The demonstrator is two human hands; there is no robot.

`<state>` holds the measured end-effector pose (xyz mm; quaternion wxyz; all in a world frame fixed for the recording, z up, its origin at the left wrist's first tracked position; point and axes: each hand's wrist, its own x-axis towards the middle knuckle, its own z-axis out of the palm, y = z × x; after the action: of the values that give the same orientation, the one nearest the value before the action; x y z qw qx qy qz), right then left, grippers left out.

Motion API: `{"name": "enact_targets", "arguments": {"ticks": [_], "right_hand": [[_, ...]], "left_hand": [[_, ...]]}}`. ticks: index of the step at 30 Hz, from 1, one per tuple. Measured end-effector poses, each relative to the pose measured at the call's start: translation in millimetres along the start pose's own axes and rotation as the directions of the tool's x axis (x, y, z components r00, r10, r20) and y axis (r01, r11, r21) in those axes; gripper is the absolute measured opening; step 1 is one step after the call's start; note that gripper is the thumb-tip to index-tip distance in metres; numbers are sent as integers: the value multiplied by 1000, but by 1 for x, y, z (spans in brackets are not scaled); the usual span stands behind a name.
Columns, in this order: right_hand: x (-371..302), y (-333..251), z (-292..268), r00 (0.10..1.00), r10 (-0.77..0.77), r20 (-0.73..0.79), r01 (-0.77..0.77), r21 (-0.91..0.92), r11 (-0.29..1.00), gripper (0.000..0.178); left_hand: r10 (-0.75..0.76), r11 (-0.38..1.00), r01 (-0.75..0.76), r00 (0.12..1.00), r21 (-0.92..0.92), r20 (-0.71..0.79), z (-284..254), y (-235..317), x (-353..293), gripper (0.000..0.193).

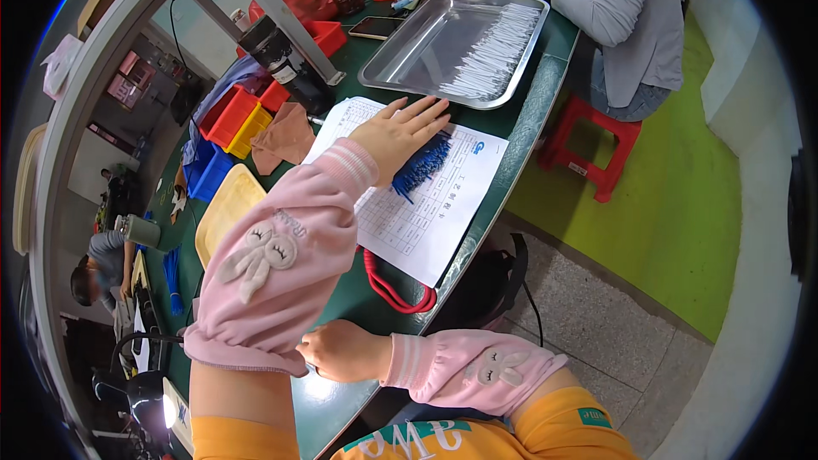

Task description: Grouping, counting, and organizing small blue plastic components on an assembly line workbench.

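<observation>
My left hand [405, 135] lies flat, fingers stretched out, over a bundle of short blue wires [419, 172]. The wires rest on a printed paper sheet [400, 234], and the hand hides part of them. Nearer to me, my right hand [345, 352] is low over the green table with its fingers curled. My left forearm's pink sleeve hides its fingertips partly, so I cannot make out what they hold. Just beyond the left hand stands a metal tray [405, 51] with many thin white pieces [494, 51] lined along its right side.
Below the sheet loops a red cord [392, 290]. Yellow [243, 132], red [226, 111] and blue bins [209, 179] stand left, near a pale yellow tray [230, 204] and a black bottle [285, 60]. A co-worker's grey sleeve [605, 13] is at the far right, beside a red stool [588, 145].
</observation>
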<state>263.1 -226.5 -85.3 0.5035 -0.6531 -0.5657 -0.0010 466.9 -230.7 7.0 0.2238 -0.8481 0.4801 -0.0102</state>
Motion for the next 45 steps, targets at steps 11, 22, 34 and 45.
{"name": "enact_targets", "arguments": {"ticks": [11,22,34,45], "right_hand": [[1,-2,-3,1000,4,-12,-4,22,1000,8],[1,-2,-2,1000,11,-6,-11,22,1000,7],[1,0,-2,1000,7,-3,-7,-5,1000,14],[0,-1,-3,1000,15,1,-15,10,1000,14]], "left_hand": [[-85,989,122,935,-87,344,3,-1,5,112],[-69,950,152,954,-272,292,8,-13,6,101],[17,957,60,965,-284,260,14,-14,-10,98],[-36,955,50,998,-293,53,18,-6,-23,68]]}}
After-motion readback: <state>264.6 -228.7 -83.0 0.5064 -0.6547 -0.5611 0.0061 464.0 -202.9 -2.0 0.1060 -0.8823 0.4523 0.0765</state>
